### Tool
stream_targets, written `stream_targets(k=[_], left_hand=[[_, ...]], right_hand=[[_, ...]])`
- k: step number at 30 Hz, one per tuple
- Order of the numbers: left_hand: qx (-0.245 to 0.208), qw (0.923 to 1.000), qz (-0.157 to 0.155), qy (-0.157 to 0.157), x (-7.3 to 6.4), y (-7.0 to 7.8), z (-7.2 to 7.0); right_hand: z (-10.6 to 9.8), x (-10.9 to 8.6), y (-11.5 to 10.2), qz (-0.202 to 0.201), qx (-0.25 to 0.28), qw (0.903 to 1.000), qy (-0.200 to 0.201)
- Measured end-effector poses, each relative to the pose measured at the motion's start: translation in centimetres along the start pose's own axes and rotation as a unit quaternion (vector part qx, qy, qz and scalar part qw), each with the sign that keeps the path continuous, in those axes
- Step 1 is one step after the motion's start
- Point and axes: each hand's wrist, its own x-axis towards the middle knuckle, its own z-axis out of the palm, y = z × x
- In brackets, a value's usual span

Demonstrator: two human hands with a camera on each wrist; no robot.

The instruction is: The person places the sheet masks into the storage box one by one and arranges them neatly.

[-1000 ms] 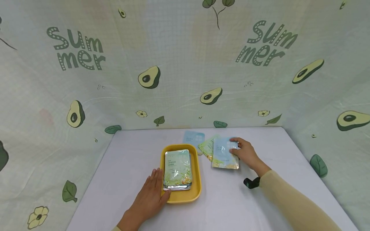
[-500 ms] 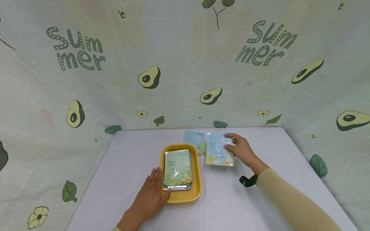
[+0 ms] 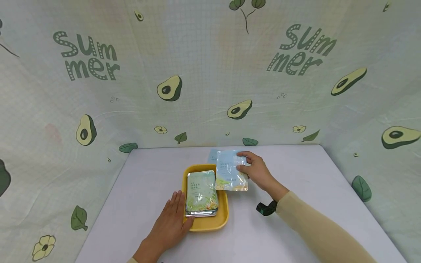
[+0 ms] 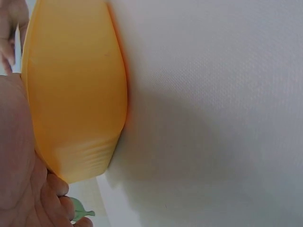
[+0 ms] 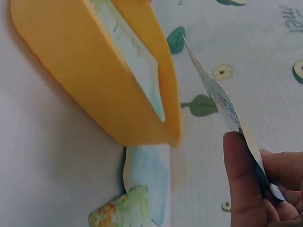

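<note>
My right hand (image 3: 258, 174) pinches a light-blue flat foil packet (image 3: 227, 170) by its right edge, thumb on its face. The packet overlaps the right rim of a yellow tray (image 3: 205, 227) in the head view, and the right wrist view shows it edge-on, raised above the table beyond the tray. Inside the tray lies a stack of packets with a green packet (image 3: 201, 191) on top and silver edges below. My left hand (image 3: 169, 223) rests against the tray's left side, fingers straight and together, thumb over the rim.
Behind the tray another blue packet (image 5: 150, 172) lies on the white tabletop (image 3: 148, 175), partly covered by a green packet (image 5: 118, 210). A printed avocado cloth (image 3: 210, 73) hangs behind and beside the table. A black wrist camera (image 3: 266, 208) sits at my right wrist.
My right hand has lifted the blue packet off the green packet on the table and carried it left to the tray's right edge. My left hand and the tray have stayed in place.
</note>
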Motion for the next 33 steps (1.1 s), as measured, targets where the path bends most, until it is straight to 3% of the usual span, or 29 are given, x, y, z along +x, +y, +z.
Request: stream_targets(k=[10, 17, 25, 30, 33], left_hand=[[0.012, 0.9998, -0.003, -0.012, 0.1, -0.1, 0.0], [0.009, 0.9999, 0.004, -0.004, 0.1, -0.3, 0.1], [-0.002, 1.0, 0.004, -0.008, 0.1, -0.2, -0.1], [0.001, 1.0, 0.003, -0.008, 0.2, -0.1, 0.0], [0.003, 1.0, 0.005, -0.006, 0.2, -0.2, 0.1]], right_hand=[[6.4, -0.6, -1.1, -0.029, -0.058, 0.9979, 0.009], [9.7, -0.6, -0.9, -0.038, -0.095, 0.9947, -0.014], [10.9, -0.4, -0.3, -0.049, -0.119, 0.9898, -0.061], [10.8, -0.4, -0.5, -0.063, -0.177, 0.9751, -0.119], [10.7, -0.4, -0.5, -0.07, -0.219, 0.9644, -0.13]])
